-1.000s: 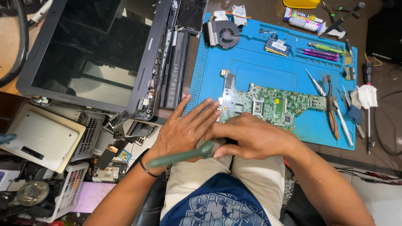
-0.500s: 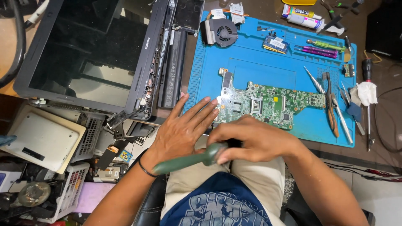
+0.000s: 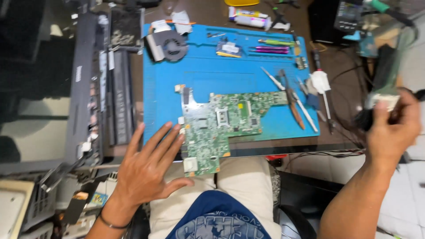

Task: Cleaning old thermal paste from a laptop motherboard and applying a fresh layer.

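Where a blue repair mat point(image 3: 177, 93) covers the desk, a green laptop motherboard point(image 3: 221, 124) lies on its near edge, overhanging toward the lap. The left hand point(image 3: 148, 170) rests flat beside the board, fingers spread, holding nothing. Off to the right, the right hand point(image 3: 392, 128) is closed around a blurred tool point(image 3: 384, 84), possibly a dark-and-white handle.

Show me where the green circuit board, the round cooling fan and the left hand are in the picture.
green circuit board point(image 3: 230, 117): head view, middle of the board.
round cooling fan point(image 3: 174, 45): head view, fan hub.
left hand point(image 3: 144, 175): head view, back of the hand.
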